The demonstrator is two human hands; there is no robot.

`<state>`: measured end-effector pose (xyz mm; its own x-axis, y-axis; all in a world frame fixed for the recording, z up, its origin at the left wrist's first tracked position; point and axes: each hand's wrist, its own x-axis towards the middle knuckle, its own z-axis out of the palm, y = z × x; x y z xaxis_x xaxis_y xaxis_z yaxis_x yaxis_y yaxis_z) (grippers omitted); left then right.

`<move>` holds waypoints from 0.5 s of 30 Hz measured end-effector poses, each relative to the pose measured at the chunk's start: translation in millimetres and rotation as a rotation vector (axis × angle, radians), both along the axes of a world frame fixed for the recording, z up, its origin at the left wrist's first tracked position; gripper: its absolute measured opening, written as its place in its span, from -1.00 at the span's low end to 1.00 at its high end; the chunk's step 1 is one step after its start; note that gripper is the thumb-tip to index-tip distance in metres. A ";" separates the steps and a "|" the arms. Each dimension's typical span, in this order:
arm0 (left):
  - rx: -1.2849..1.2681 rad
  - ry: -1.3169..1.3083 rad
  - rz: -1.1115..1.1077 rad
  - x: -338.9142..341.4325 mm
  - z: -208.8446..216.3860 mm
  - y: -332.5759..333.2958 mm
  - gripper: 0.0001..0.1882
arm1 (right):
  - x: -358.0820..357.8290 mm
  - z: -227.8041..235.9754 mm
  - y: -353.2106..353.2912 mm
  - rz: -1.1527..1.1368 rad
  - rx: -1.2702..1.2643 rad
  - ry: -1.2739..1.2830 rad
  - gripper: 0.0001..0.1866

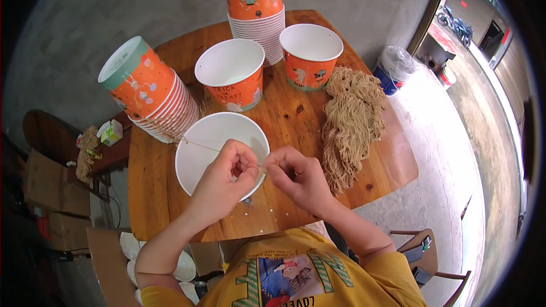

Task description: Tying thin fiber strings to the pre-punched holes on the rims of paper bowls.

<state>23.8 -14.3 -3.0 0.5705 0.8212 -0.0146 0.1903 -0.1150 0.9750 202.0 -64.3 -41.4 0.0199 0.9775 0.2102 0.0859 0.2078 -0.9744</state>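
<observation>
A paper bucket [197,162] with a white inside stands near the table's front, its mouth facing me. From its left rim a thin tan string [203,144] runs to my hands over the opening. My left hand [228,177] is closed in a pinch on this string, above the bucket's right part. Just right of the rim, my right hand [300,181] pinches the string's end, fingertips close to the left ones. A big bundle of tan yarn [354,125] lies right of my right hand.
Behind stand two orange paper buckets [232,74] [310,45]. One nested stack [256,17] rises at the back; another stack [151,94] leans at the left. The wooden table [392,165] carries small white specks. A chair [424,253] stands at right, a box of white buckets [108,256] lower left.
</observation>
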 end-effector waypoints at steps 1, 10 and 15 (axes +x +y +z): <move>0.014 -0.032 0.019 0.6 -0.4 0.2 -0.85 | 1.1 3.4 0.1 0.017 -0.021 0.000 -0.93; -0.054 0.044 0.002 3.2 7.7 2.8 -0.83 | 5.8 8.6 8.5 0.086 0.005 -0.034 -0.93; 0.020 0.138 0.039 6.6 12.2 -0.6 -0.83 | 5.4 5.3 11.9 0.141 -0.060 0.009 -0.92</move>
